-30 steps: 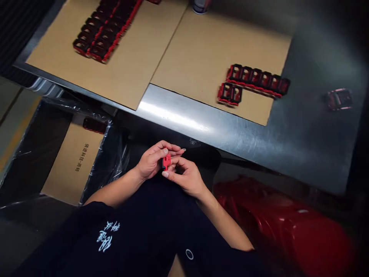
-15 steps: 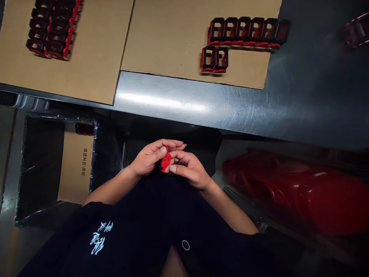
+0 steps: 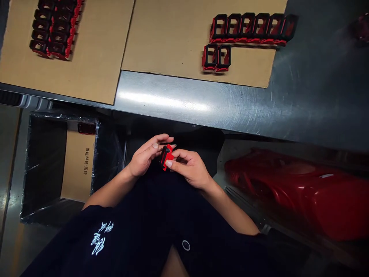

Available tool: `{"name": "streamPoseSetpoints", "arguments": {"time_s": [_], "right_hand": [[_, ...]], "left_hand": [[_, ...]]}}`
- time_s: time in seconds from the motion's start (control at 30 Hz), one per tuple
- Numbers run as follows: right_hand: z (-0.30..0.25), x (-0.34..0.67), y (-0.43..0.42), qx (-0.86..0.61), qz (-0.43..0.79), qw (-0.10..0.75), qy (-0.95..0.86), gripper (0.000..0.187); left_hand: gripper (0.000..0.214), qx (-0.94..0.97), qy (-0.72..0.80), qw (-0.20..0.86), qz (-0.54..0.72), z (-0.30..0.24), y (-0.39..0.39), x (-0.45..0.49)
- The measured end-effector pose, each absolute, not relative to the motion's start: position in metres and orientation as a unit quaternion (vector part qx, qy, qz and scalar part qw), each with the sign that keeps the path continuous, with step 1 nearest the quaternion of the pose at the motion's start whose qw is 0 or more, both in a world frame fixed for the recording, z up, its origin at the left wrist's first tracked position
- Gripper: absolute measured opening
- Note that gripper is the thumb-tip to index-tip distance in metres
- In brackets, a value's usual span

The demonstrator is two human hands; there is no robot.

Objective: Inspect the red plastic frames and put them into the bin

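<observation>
A small red and black plastic part [image 3: 167,157] is pinched between the thumb and fingers of my right hand [image 3: 191,165], in front of my body. Its black face is turned toward my left hand [image 3: 144,157]. That hand is beside the part with fingers stretched out and thumb lifted off it. One left fingertip reaches behind the part, and whether it touches cannot be seen.
Red and black frames stand in rows on cardboard, at left [image 3: 54,32] and right [image 3: 250,29], with a pair [image 3: 216,58] in front. Below the metal table edge [image 3: 173,90] are a plastic-lined box [image 3: 96,154] at left and a large glossy red object [image 3: 288,181] at right.
My left thumb has come off the part and the left hand has drawn slightly back. The part has turned in my right hand, bringing its black side into view.
</observation>
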State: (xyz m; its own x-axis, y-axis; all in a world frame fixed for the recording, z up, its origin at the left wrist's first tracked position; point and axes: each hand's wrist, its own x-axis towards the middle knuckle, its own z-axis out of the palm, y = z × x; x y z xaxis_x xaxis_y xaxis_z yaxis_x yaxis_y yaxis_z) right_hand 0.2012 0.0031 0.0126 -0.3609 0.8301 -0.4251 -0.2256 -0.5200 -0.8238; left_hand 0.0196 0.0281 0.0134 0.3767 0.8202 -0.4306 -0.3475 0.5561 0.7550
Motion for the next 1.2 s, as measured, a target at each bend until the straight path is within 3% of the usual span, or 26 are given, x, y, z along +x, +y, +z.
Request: {"name": "streamPoseSetpoints", "arguments": {"time_s": [0.1,0.23,0.43,0.63,1.2], "right_hand": [[0.013,0.204,0.001,-0.467,0.714,0.358,-0.38,0.024],[0.014,0.207,0.001,-0.478,0.643,0.371,-0.47,0.017],[0.009,0.207,0.002,-0.444,0.548,0.407,-0.581,0.007],[0.003,0.207,0.0,-0.441,0.497,0.414,-0.622,0.013],[0.014,0.212,0.001,-0.494,0.501,0.426,-0.568,0.026]], "left_hand": [[0.038,0.376,0.51,0.702,0.326,0.011,0.028,0.011],[0.045,0.441,0.583,0.611,0.304,0.011,0.024,0.006],[0.046,0.429,0.498,0.704,0.27,0.028,0.014,0.002],[0.062,0.514,0.518,0.659,0.183,0.049,0.015,0.006],[0.074,0.667,0.476,0.488,0.3,0.047,0.009,0.012]]}}
